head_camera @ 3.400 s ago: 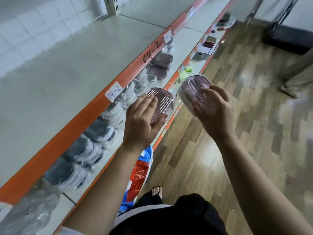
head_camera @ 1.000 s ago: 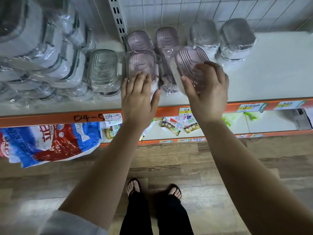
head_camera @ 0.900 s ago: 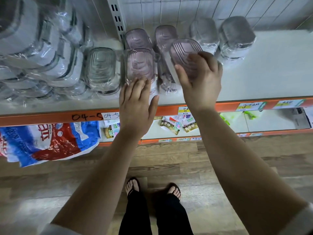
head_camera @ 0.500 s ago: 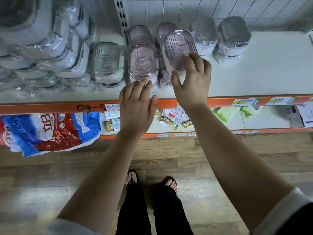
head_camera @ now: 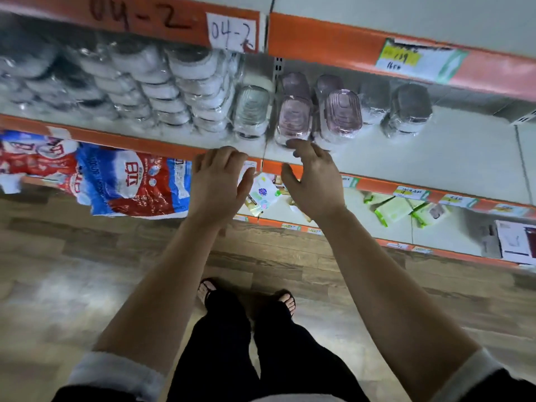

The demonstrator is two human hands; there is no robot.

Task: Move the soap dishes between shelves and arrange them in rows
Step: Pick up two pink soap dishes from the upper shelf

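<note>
Left hand (head_camera: 216, 184) and right hand (head_camera: 314, 181) slack, empty; white shelf (head_camera: 449, 158); plank floor (head_camera: 87, 271); soap dishes (head_camera: 342, 116) seemingly wrapped.

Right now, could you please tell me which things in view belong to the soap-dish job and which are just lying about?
Job: pink soap dishes, clear soap dish, grey wrapped dishes, their shelf, left hand, right hand, both empty.
Lying about: red-and-blue bag, green packets, white box.

Bare forearms, light rolled-up sleeves (head_camera: 116, 375), black trousers (head_camera: 261, 358), dark flip-flops (head_camera: 207, 290) on both feet
</note>
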